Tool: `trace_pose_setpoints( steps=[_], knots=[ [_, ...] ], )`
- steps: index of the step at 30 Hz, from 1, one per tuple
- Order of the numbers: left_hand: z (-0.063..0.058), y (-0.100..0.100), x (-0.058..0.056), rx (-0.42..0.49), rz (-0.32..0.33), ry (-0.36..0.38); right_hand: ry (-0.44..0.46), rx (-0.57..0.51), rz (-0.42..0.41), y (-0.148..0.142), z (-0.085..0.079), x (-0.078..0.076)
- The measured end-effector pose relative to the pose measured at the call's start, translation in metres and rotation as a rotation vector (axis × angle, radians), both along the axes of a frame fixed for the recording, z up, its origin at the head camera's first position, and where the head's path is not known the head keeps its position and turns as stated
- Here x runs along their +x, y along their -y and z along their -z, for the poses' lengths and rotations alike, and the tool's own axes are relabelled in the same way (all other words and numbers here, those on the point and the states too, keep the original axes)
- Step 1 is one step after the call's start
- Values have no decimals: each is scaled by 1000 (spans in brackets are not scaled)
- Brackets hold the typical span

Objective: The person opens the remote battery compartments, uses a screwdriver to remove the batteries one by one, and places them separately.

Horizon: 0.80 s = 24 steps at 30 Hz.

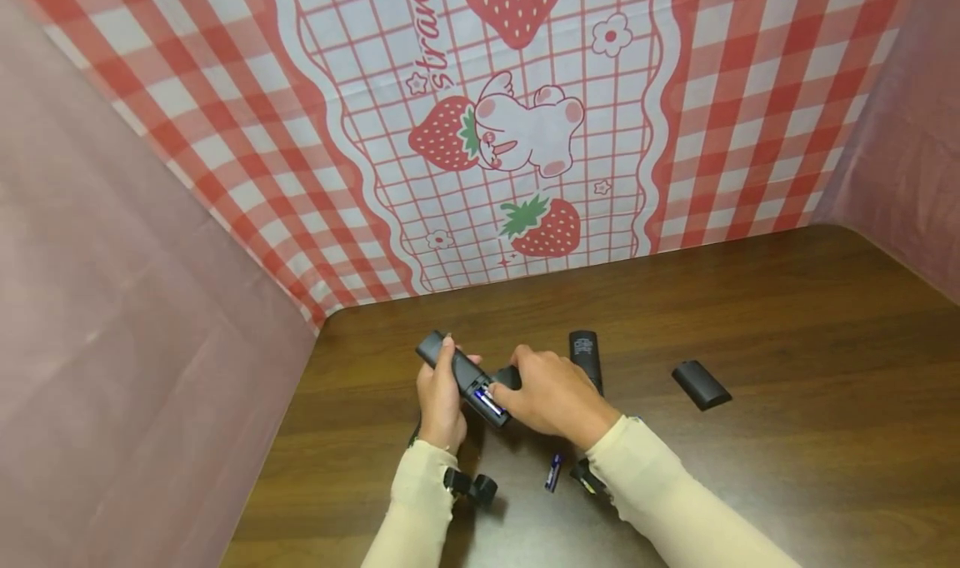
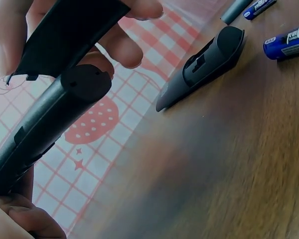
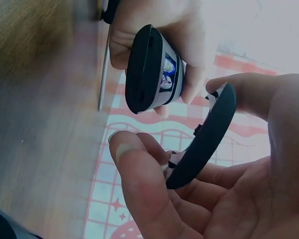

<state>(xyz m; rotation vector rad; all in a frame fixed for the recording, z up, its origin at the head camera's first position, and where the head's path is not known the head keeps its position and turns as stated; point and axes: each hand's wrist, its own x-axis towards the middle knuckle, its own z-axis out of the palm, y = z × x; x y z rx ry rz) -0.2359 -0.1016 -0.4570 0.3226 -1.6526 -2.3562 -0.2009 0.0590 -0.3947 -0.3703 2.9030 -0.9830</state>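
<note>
My left hand grips a black remote control, its back turned up and its battery compartment uncovered. Blue-and-white batteries lie inside that compartment; their ends show in the right wrist view. With thumb and fingers my right hand holds a black battery cover by its edges. The cover is apart from the remote in the right wrist view, its clips facing the compartment. In the left wrist view the cover appears just beyond the remote's end.
A second black remote lies back-up behind my right hand, its compartment uncovered in the left wrist view. Another battery cover lies to the right. A loose blue battery is near my right wrist; the left wrist view shows another battery.
</note>
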Motion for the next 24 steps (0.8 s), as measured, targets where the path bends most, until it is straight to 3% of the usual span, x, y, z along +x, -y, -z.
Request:
trace_pose_setpoints(
  steps=[12,24],
  knots=[
    [1,13,0,-53,13,-6,-42,35,-40,3,2,6],
    [7,25,3,-28,-3,3,-75,100,-59,5,5,8]
  ],
)
